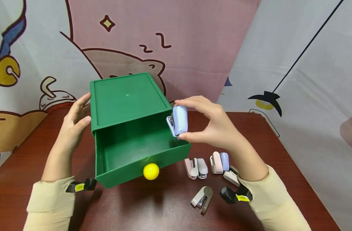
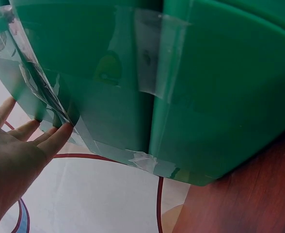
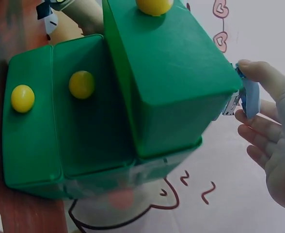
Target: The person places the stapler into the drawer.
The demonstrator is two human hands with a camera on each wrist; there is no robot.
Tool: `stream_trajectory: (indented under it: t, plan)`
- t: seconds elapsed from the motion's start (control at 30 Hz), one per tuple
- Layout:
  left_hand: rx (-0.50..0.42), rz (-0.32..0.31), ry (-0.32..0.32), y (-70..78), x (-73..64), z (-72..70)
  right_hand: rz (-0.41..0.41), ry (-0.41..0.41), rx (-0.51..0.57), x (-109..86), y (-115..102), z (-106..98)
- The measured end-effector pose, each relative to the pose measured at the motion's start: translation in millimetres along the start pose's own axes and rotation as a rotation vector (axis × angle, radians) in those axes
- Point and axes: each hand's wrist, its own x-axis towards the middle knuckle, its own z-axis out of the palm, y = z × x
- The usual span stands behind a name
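Observation:
A green drawer cabinet (image 1: 129,99) stands on the table, its top drawer (image 1: 173,157) pulled out by a round yellow-knobbed front. The drawer's visible floor is bare. My right hand (image 1: 214,123) pinches a light blue stapler (image 1: 180,119) between thumb and fingers, held above the drawer's right edge. In the right wrist view the stapler (image 3: 251,97) appears beyond the drawer front. My left hand (image 1: 73,128) touches the cabinet's left side with extended fingers; in the left wrist view its fingertips (image 2: 62,133) meet the taped green wall.
Several more staplers lie on the table at right: a pink and white one (image 1: 191,168), a grey one (image 1: 202,168), a pink one (image 1: 217,162), a blue one (image 1: 225,161), a white one (image 1: 231,177) partly behind the right wrist, and a grey-beige one (image 1: 202,199) nearer. A printed curtain (image 1: 193,48) hangs behind.

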Motion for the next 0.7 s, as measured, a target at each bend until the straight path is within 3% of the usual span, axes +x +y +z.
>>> stream_trajectory:
  t: [0.3, 0.7]
  plan:
    - [-0.005, -0.002, 0.005, 0.1, -0.1, -0.1, 0.03, -0.118, 0.061, 11.7, 12, 19]
    - [-0.012, 0.003, -0.002, -0.6, -0.5, 0.0, 0.075, -0.232, 0.004, 11.2, 19, 25]
